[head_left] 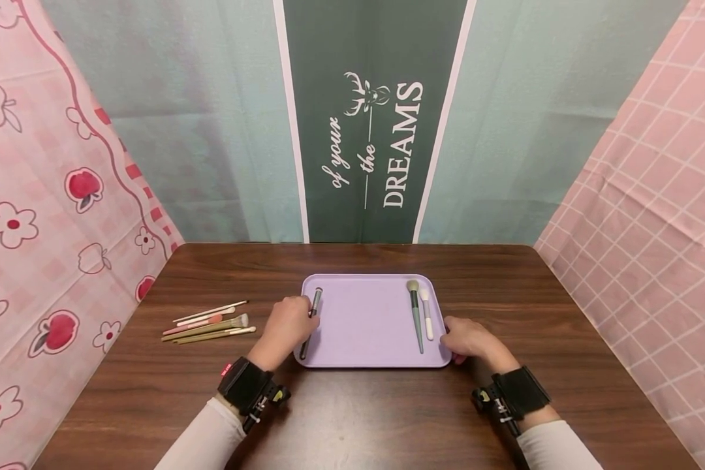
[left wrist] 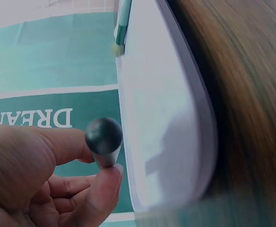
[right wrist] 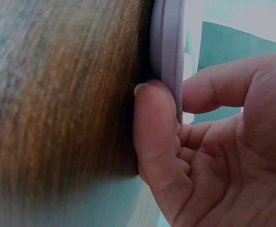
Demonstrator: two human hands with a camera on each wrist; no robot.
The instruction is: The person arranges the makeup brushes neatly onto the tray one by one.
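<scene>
My left hand (head_left: 290,324) pinches a slim dark-handled makeup brush (head_left: 307,344) over the left side of a lilac tray (head_left: 361,320). In the left wrist view the rounded dark end of that brush (left wrist: 103,136) points at the camera, between thumb and finger. At the tray's right edge, near its front corner, my right hand (head_left: 470,338) grips the rim (right wrist: 172,52), thumb on one side and a finger on the other. Two brushes lie on the tray's right part: a green-handled makeup brush (head_left: 416,316) and a shorter white makeup brush (head_left: 427,316).
Several makeup brushes (head_left: 211,324) with gold, pink and pale handles lie in a loose bunch on the brown wooden table (head_left: 364,418), left of my left hand. Behind the table hangs a green curtain (head_left: 505,163); pink cloths (head_left: 652,196) flank both sides.
</scene>
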